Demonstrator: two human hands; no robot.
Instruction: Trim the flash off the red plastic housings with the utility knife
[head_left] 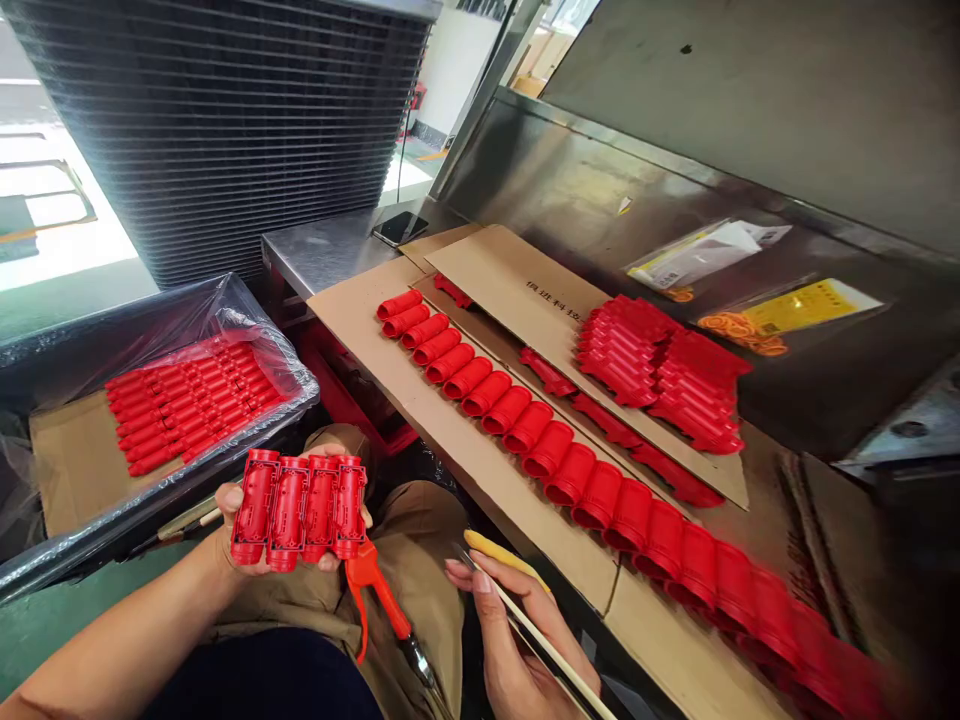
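My left hand (251,565) is closed around several red plastic half-shell parts (289,510), lined up side by side with their hollow, ribbed faces towards me. Below them, over my lap, is an orange air blow gun (386,600) with a metal fitting; its front end is hidden behind the parts, so whether the hand touches it I cannot tell. My right hand (517,640) pinches a thin pale stick-like tool (555,655) with a narrow dark tip. A yellow cover (506,558) is on one of its fingers. The two hands are apart.
Red shells (506,410) stand in a long row on the cardboard-covered bench (540,545). More are stacked on a cardboard sheet (487,275). At left, a plastic-lined bin (300,385) holds rows of red parts (195,400). A phone (400,228) and bagged finger covers (787,310) lie behind.
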